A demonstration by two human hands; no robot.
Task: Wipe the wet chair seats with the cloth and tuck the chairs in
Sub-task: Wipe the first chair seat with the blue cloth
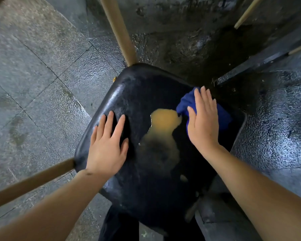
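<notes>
A black chair seat (146, 94) fills the middle of the view, seen from above. A puddle of cloudy orange liquid (165, 122) lies in its centre, trailing toward me. My right hand (202, 122) lies flat, fingers together, pressing a blue cloth (186, 101) onto the seat's right side; the cloth's edge touches the puddle. My left hand (108, 145) rests flat on the left part of the seat with fingers spread, holding nothing.
Tan wooden chair legs (122, 32) stick out from the seat at the top and the lower left. Wet grey paving (33, 75) lies to the left. A dark ledge or table edge (268, 54) runs along the right. My dark trousers show below the seat.
</notes>
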